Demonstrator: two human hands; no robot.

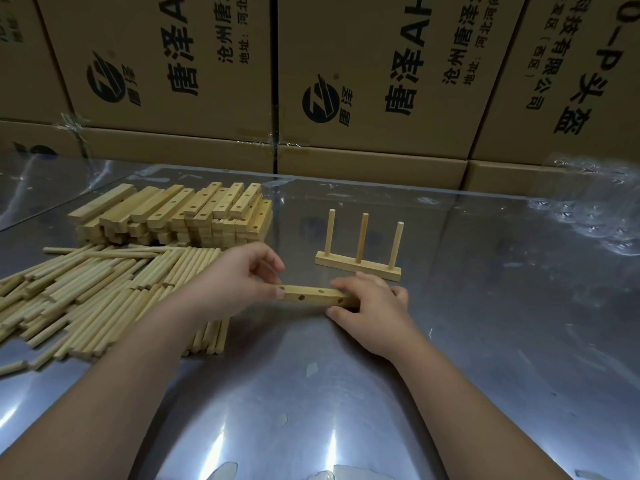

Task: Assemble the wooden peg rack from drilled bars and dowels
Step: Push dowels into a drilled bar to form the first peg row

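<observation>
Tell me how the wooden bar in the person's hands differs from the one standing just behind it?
The held bar shows open, empty holes; the standing rack has three dowels upright in its bar. The left hand and right hand grip the held bar at its ends; the standing rack sits untouched on the table. Both are pale wood bars of similar shape.

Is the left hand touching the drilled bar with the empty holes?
Touching. The head view shows the left hand pinching the left end of the drilled bar, with no gap between them.
</observation>
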